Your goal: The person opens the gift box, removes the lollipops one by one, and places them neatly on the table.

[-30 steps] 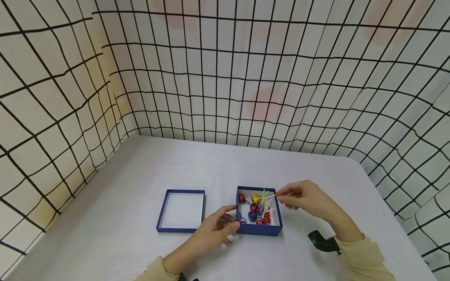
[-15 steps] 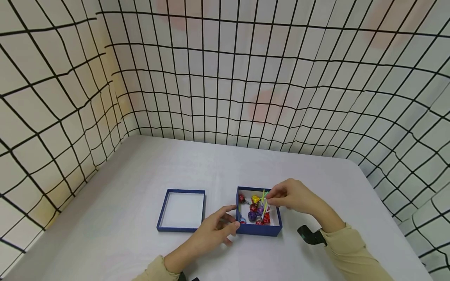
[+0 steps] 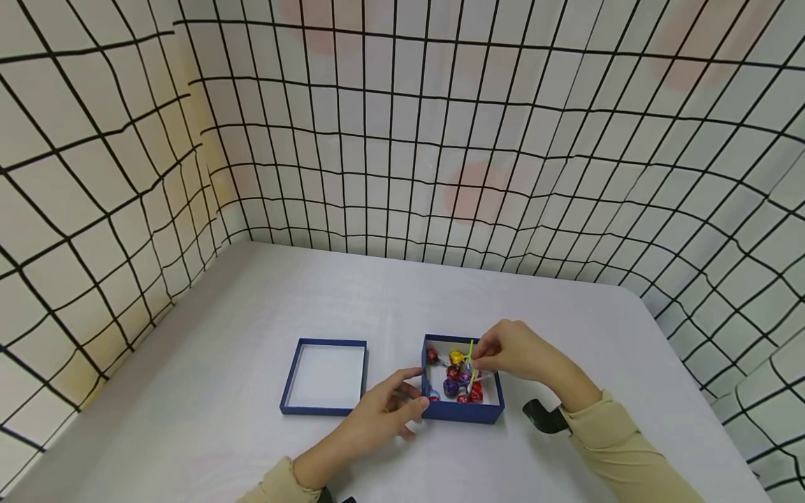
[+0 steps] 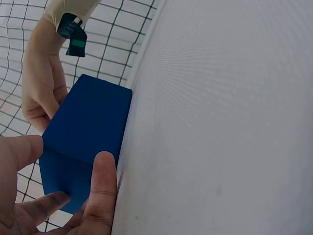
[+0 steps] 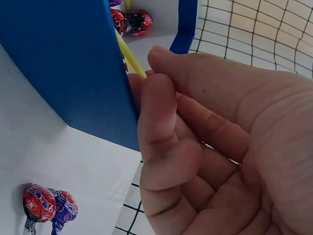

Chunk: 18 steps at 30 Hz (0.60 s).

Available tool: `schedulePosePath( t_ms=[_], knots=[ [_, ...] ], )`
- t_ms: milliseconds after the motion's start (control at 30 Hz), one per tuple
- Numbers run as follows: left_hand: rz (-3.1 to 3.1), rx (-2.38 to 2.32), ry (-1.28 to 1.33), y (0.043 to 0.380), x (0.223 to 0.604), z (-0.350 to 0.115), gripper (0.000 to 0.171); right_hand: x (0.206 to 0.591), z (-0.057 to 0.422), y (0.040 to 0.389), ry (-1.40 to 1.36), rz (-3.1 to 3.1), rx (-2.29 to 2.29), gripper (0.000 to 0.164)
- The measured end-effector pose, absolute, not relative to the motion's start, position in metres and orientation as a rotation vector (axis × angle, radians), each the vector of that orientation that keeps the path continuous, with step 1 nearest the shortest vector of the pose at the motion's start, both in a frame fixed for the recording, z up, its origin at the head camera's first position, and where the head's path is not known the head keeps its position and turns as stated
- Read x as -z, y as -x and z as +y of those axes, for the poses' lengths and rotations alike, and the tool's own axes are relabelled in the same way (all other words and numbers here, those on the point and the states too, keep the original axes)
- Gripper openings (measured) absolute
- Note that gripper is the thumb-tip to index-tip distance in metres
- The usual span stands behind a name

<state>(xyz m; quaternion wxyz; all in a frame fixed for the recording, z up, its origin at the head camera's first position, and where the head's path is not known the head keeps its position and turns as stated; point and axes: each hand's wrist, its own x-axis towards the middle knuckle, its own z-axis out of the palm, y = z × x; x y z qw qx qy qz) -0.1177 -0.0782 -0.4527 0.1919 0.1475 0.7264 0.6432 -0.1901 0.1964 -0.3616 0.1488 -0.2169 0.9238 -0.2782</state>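
Observation:
A blue box (image 3: 463,412) with a white inside stands right of centre in the head view. In it lie several wrapped lollipops (image 3: 451,386), red, purple and yellow, with coloured sticks. My left hand (image 3: 380,412) rests spread fingertips (image 4: 105,169) against the box's near left corner, thumb at the top edge. Over the right rim my right hand (image 3: 512,353) reaches in, its thumb and forefinger pinching a yellow lollipop stick (image 5: 131,56). Its candy end is hidden. Two lollipops (image 5: 49,205), red and purple, lie outside the box in the right wrist view, hidden by the hand in the head view.
A shallow blue-rimmed lid (image 3: 323,377) lies inside-up on the white table (image 3: 377,300), left of the box. Black-gridded white curtain (image 3: 402,140) surrounds the table's back and sides. A dark wrist device (image 3: 546,417) sticks out below the right sleeve.
My right hand has moved left, from beside the box's right rim to above its inside, with fingertips now at the yellow stick. The left hand and the lid have stayed put.

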Motion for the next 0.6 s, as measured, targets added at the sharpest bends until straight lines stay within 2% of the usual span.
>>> schedulePosePath(
  t_ms=[600],
  knots=[
    [2.039,-1.807,-0.402,0.1180,0.4532,-0.0778,0.059,0.3641,0.1969,0.1908,0.592,2.620,0.833,0.008]
  ],
)
